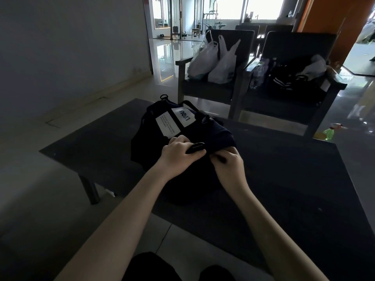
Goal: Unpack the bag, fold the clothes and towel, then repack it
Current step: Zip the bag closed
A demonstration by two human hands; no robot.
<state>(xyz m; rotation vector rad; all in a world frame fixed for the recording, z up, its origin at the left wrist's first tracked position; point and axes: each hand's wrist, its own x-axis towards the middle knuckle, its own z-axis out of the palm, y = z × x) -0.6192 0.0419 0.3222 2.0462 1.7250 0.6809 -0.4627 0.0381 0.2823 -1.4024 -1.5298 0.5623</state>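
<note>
- Currently the bag (213, 132) lies on the dark table (284, 179), near its middle, with two white labels (168, 124) facing up. No clothes or towel show outside it.
- Left hand (178, 152): fingers curled round a black grip (195, 148) at the bag's near end.
- Right hand (231, 165): thumb and forefinger pinch a small dark tab (221, 159) just beside the grip. It is probably a zip pull, but the area is too dark to confirm.
- Shell: the fabric creases and sags, so it is judged soft and frameless. Expect it to buckle under a pull rather than hold its shape.
- Load: the rounded bulge suggests a full bag. With cloth contents, it is judged light to moderate in weight and not fragile.
- Hold points: brace the bag by the grip or a seam so the fabric stays taut, and work the tab with a pinch. An unbraced zip is likely to drag the cloth along.
- Contents: clothes and towel will be limp. Judged best lifted by an edge or corner, one piece at a time.
- Caution: dark fabric against a dark table hides the zip line, so locate it by touch.
</note>
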